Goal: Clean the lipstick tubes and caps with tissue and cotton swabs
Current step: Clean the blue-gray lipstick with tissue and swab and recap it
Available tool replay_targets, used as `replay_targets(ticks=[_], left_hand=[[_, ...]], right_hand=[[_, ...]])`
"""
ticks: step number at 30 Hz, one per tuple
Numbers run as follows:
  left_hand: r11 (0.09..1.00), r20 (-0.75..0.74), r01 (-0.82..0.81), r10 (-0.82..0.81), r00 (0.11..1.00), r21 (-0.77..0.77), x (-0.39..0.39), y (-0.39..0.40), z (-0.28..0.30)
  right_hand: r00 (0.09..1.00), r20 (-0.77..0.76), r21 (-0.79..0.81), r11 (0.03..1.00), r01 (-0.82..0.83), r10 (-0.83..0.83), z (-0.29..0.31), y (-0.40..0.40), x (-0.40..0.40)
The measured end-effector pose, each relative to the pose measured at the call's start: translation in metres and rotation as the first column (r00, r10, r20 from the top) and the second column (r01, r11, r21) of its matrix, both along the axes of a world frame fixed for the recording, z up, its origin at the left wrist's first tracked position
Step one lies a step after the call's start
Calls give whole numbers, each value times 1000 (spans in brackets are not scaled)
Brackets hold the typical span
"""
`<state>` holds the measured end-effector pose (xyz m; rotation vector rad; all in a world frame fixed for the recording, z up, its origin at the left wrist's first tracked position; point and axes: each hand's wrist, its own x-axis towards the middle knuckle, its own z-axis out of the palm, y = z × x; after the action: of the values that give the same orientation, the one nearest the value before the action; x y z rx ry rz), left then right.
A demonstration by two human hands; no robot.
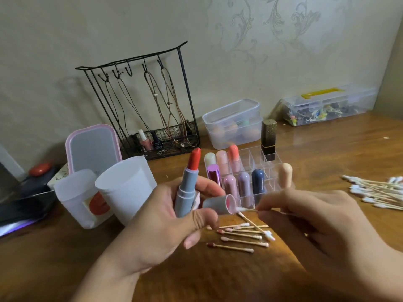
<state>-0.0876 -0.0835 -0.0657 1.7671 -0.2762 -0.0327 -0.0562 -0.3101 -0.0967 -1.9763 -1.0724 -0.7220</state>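
Note:
My left hand (161,227) grips an open grey lipstick tube (186,192) with its red stick raised, plus the tube's grey cap (219,203), whose pink-stained mouth faces right. A scrap of tissue (196,202) shows between tube and cap. My right hand (309,221) pinches a cotton swab (245,209) whose white tip touches the cap's rim. Several used swabs (242,236), some stained red, lie on the wooden table below the cap.
A clear organizer (250,158) holds several pastel lipsticks and a black-gold one (268,138). A pile of clean swabs (379,192) lies at the right. Two white cups (122,186) stand at the left, with a pink-rimmed mirror (92,147), a wire jewellery rack (148,105) and plastic boxes (233,123) behind.

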Motion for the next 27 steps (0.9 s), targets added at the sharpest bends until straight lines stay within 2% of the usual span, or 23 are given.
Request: replay_targets(ticks=[3, 11, 18, 27], left_hand=[[1000, -77, 29, -29, 997, -7, 1, 1, -1], [996, -139, 88, -85, 987, 16, 0, 6, -5], [992, -143, 113, -120, 982, -56, 1, 9, -9], [981, -135, 168, -180, 974, -98, 2, 11, -10]], right_hand=[[997, 45, -36, 998, 56, -55, -2, 2, 2], [953, 265, -122, 975, 187, -150, -5, -1, 3], [963, 240, -44, 989, 138, -124, -5, -3, 3], [978, 193, -140, 984, 111, -83, -5, -3, 5]])
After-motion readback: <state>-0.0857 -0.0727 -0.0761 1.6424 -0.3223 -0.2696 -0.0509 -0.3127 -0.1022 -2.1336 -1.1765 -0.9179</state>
